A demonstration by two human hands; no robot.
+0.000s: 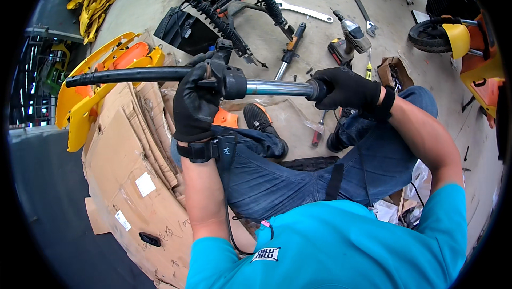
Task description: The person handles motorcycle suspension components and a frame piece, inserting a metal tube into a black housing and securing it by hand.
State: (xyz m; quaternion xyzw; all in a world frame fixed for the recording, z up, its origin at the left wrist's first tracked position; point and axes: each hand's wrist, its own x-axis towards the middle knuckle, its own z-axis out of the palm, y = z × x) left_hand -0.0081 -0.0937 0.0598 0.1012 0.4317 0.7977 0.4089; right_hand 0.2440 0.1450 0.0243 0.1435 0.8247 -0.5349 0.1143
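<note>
Across my lap I hold a long fork tube [280, 88] level, with a chrome middle and a black rod reaching out to the left. My gloved left hand [195, 102] is closed around the black bracket near its middle. At the chrome part's right end, my gloved right hand [349, 89] wraps round the black collar, and the tip there is hidden in the glove. Beyond my hands, another fork leg [290, 53] lies on the floor, next to a black frame with coil-spring shock absorbers [266, 0].
On the floor ahead lie a cordless impact wrench [352, 34], an adjustable wrench [364, 13], a large silver wrench [304, 9] and a screwdriver [318, 131]. Flattened cardboard [125, 150] and yellow panels [80, 123] fill my left side. A small wheel [428, 37] stands far right.
</note>
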